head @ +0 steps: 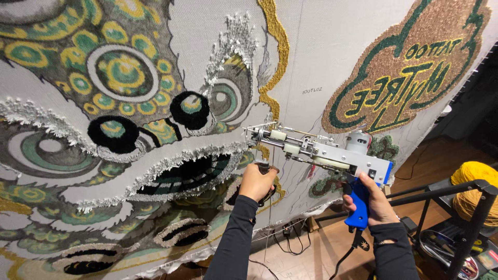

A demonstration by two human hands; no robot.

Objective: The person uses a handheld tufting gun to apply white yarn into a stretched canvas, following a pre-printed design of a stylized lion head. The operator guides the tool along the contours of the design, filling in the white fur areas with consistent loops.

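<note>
1. Head view: looked down at two bare hands in dark long sleeves, both lifted up in front of a big stretched cloth (pixel 321 46).
2. Held a tufting gun (pixel 324 154) in both hands, out in the air just in front of the cloth, near the middle of the picture.
3. Right hand (pixel 369 203) wrapped tight around the gun's blue grip (pixel 359 207), fingers curled and closed on it.
4. Left hand (pixel 256 182) closed in a fist around the gun's small front handle (pixel 263 167), below the metal nose.
5. Pointed left toward the cloth, with the thin needle tip (pixel 251 133) right at the fabric; could not tell if touching.
6. Sat on top at the back of the gun: a round grey motor (pixel 357 141).
7. Hung down from the blue grip toward the wood floor (pixel 332 243): a black cord (pixel 343 262).
8. Covered the left side of the cloth: a fuzzy beast face (pixel 124 119) in green, yellow, black, grey and white yarn, with round eyes and a wide mouth.
9. Filled the top right of the cloth: a brown, gold-edged yarn patch (pixel 415 57) with green letter shapes.
10. Stood at the right edge: a black metal stand (pixel 467 207), with a fat ball of yellow yarn (pixel 473 181) behind it.
</note>
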